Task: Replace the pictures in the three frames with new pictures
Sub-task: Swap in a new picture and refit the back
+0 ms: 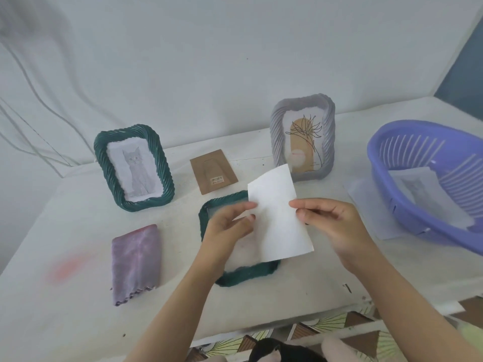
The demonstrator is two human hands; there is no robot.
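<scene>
My left grip (227,226) and right grip (332,226) each pinch a side edge of a white sheet (277,212), blank side towards me, held tilted above the bench (65,231). Under it a dark green frame (245,276) lies flat, its near rim short of the bench's front edge. Left of it, apart, lies a folded purple cloth (134,262), with bare bench on its left. Beyond, a brown backing board (213,171) lies flat between two standing frames: a green one (146,203) holding a cat picture (136,168), and a grey one (277,142) holding a plant drawing (304,145). At the right, a purple basket (407,212) sits on loose paper (366,194).
</scene>
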